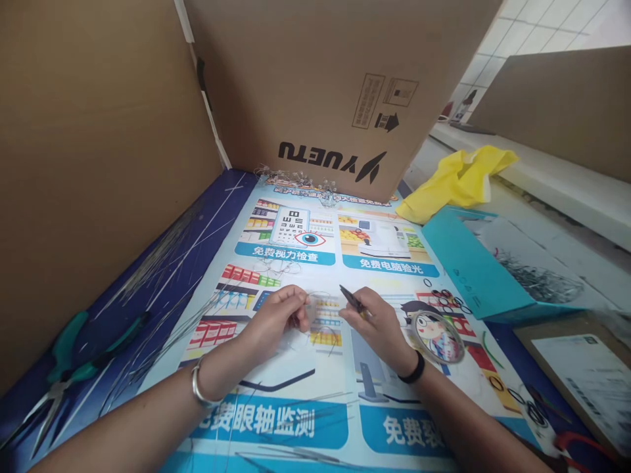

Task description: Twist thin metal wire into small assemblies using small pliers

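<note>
Straight wires (303, 453) lie nearest, apparently unworked; bent pieces (328, 190) at the far side look finished, so I'd say it's midway. Between, the left hand (288, 312) pinches a thin loop (321, 293); the right hand (372, 322) grips pliers (351, 299) just beside it.

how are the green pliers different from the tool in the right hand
The pliers lie loose at the left, while the tool is held in the right hand. The pliers' pale jaws point toward the camera; the tool's dark tip points away. The pliers' green handles show; the hand covers most of the tool's. Both are hand tools.
</note>
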Demonstrator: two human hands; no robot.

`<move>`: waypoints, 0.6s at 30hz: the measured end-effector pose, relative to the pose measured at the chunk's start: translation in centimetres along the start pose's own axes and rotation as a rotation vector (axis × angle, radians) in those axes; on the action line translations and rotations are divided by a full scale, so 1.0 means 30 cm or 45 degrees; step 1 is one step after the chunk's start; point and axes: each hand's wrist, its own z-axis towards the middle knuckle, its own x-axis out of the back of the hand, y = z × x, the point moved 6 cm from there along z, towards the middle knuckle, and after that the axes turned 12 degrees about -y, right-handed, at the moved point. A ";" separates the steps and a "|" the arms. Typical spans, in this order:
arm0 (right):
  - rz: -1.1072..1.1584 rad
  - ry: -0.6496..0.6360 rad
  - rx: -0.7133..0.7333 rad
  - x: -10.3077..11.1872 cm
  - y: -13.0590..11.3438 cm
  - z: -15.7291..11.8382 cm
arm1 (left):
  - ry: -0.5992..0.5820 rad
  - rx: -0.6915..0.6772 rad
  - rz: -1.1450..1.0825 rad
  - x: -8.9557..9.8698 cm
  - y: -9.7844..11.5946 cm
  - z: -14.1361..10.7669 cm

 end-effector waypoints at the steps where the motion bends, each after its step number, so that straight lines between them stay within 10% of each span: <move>1: 0.020 0.005 0.072 -0.002 -0.018 -0.003 | 0.025 -0.018 -0.029 0.003 0.001 0.000; 18: 0.146 -0.074 0.245 -0.034 -0.063 -0.002 | -0.034 -0.002 -0.149 -0.019 -0.010 -0.003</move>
